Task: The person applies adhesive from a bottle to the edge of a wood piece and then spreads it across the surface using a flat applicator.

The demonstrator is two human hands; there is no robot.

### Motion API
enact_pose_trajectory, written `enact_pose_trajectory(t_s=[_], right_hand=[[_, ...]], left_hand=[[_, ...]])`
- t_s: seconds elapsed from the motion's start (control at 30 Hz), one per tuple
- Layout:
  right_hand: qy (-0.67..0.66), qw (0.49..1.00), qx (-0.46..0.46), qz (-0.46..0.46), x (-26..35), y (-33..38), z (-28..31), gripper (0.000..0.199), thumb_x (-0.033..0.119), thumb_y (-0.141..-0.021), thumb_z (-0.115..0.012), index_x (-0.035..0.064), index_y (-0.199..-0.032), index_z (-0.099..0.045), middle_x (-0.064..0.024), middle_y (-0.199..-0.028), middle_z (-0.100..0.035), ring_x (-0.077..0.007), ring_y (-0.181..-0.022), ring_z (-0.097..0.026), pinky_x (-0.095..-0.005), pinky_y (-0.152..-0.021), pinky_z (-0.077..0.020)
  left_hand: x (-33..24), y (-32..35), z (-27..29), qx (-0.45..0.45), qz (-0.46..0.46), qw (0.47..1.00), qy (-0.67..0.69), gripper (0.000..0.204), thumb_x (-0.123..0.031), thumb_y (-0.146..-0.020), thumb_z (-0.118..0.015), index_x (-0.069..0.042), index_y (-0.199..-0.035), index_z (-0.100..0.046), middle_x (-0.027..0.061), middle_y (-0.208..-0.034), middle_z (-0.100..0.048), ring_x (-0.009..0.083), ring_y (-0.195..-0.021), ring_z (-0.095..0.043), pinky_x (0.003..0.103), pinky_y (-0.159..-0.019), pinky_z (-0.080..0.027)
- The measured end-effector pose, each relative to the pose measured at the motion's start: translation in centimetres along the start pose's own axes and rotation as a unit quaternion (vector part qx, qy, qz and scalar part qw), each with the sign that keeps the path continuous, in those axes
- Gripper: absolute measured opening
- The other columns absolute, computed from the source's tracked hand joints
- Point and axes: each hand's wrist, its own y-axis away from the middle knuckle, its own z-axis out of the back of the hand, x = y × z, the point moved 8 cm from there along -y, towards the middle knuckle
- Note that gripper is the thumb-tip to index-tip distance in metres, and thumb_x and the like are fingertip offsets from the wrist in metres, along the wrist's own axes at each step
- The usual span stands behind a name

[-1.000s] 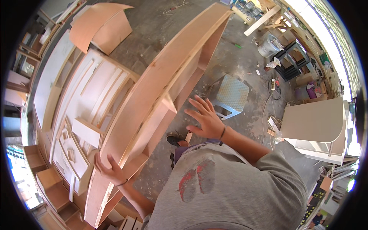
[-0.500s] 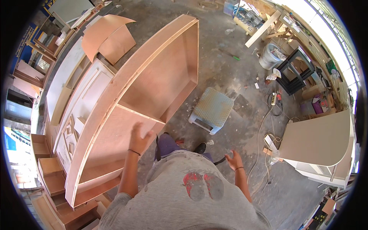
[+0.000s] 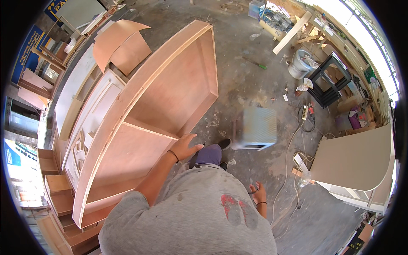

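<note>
Plywood makes up the long open-fronted cabinet carcass (image 3: 144, 114) lying left of the person. The left hand (image 3: 185, 146) now rests open-palmed on its near edge by the divider, where a second ago the right pressed; the right hand (image 3: 257, 194) hangs loosely curled, empty, low right.

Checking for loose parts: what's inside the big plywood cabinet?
The cabinet shows two bare bays split by a divider, which the left hand touches. Its lowest corner hides behind the person's shoulder.
</note>
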Motion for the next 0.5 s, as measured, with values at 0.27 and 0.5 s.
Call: enact_pose_trajectory(t_s=[0.27, 0.5], right_hand=[[0.006, 0.999, -0.018, 0.034, 9.3, -7.8, 3.2, 0.059, 0.03, -0.086, -0.073, -0.0008, -0.133, -0.053, -0.022, -0.13, -0.06, -0.0316, -0.124, -0.056, -0.0403, -0.103, -0.0432], [-0.082, 0.994, 0.072, -0.022, 10.7, -16.9, 0.3, 0.061, 0.029, -0.089, -0.071, -0.0028, -0.136, -0.049, -0.0226, -0.136, -0.056, -0.0324, -0.127, -0.054, -0.04, -0.105, -0.0423]], left_hand=[[4.3, -2.2, -4.6, 0.194, 0.08, 0.976, 0.058, 0.095, -0.071, -0.091, -0.045, 0.006, -0.146, -0.035, 0.0261, -0.152, -0.035, 0.0367, -0.141, -0.035, 0.041, -0.116, -0.028], [11.4, -8.3, -9.1, 0.197, 0.147, 0.922, 0.3, 0.098, -0.076, -0.092, -0.031, 0.003, -0.15, -0.029, 0.0207, -0.155, -0.033, 0.0306, -0.147, -0.025, 0.036, -0.119, -0.018]])
